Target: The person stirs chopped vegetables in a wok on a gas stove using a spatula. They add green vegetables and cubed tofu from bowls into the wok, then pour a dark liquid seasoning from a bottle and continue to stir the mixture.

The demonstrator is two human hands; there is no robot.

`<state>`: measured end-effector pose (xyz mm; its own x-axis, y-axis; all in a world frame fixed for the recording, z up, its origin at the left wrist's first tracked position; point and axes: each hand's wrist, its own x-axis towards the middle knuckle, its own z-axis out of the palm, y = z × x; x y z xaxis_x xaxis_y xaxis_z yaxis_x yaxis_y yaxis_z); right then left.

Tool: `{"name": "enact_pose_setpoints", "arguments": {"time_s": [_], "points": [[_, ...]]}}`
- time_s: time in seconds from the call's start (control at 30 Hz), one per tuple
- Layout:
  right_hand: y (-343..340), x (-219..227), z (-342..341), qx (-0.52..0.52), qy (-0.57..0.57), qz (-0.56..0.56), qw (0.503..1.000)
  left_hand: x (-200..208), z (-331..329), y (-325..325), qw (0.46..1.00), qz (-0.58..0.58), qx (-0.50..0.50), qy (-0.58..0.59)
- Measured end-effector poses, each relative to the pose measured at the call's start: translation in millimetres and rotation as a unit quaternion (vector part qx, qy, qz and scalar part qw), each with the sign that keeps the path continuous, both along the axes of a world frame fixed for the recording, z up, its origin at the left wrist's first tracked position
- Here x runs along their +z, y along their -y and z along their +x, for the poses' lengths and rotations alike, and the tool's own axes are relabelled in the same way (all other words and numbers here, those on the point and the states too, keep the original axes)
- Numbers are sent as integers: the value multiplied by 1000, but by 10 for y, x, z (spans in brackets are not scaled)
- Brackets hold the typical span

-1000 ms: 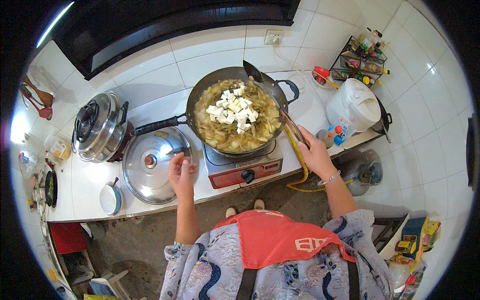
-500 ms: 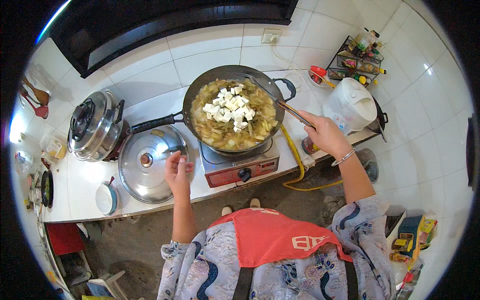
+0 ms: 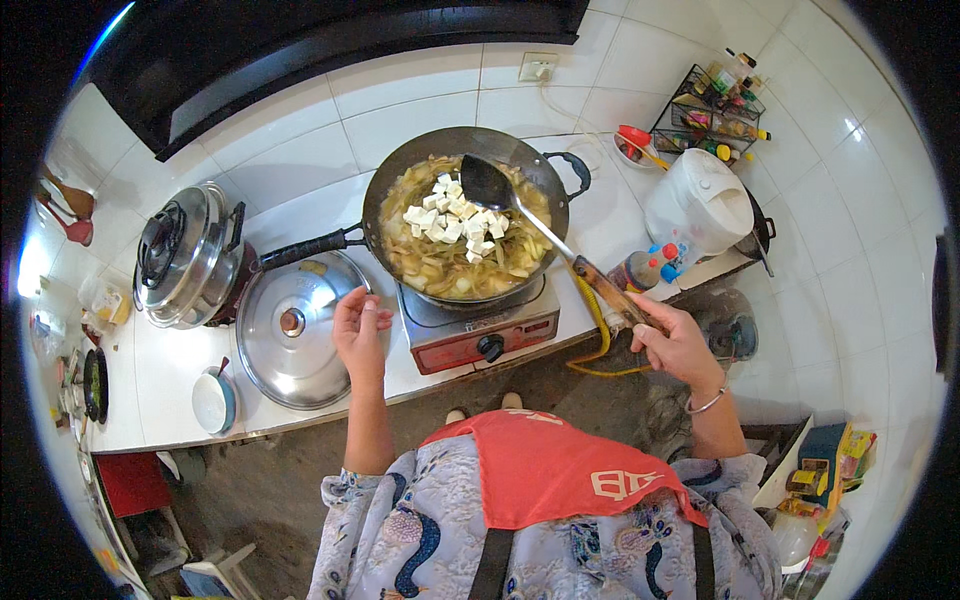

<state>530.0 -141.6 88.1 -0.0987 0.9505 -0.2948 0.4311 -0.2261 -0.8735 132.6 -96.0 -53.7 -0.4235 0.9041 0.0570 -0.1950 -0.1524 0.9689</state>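
My right hand (image 3: 672, 345) is closed round the wooden handle of a wok spatula (image 3: 548, 232). Its dark blade lies over the food at the wok's upper middle, beside the white cubes. The wok (image 3: 410, 160) stands on a gas stove (image 3: 470, 345) and is full of a brothy stew (image 3: 420, 265) with pale chunks and strips. A heap of white tofu-like cubes (image 3: 450, 222) sits on top, in the middle. My left hand (image 3: 360, 325) hovers over the right edge of the steel lid (image 3: 290, 350), fingers loosely curled and apart, holding nothing.
A steel pot (image 3: 190, 255) stands at the left, with a small bowl (image 3: 212, 402) near the counter's front edge. At the right are bottles (image 3: 640, 270), a white appliance (image 3: 700, 205) and a seasoning rack (image 3: 710, 115). The wok's long handle (image 3: 305, 247) points left; a yellow hose (image 3: 600, 355) runs beside the stove.
My right hand has drawn back toward me and to the right. The spatula's blade has lifted out of the stew's far side and shows fully. My left hand has barely moved.
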Motion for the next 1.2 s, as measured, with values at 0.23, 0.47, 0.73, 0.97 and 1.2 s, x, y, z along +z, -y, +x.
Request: {"name": "enact_pose_setpoints", "arguments": {"time_s": [0.23, 0.47, 0.73, 0.97, 1.2], "points": [[43, -184, 17, -55, -48, 8, 997, 68, 57, -6, 1000, 5, -10, -14], [153, -134, 8, -32, 57, 34, 997, 68, 17, 71, 1000, 2, -14, -12], [134, -81, 89, 95, 242, 290, 921, 62, 23, 92, 1000, -11, -12, -6], [246, 332, 6, 128, 396, 217, 883, 44, 29, 67, 1000, 0, -17, -3], [-68, 273, -72, 155, 372, 280, 872, 10, 22, 67, 1000, 5, -16, -1]]}}
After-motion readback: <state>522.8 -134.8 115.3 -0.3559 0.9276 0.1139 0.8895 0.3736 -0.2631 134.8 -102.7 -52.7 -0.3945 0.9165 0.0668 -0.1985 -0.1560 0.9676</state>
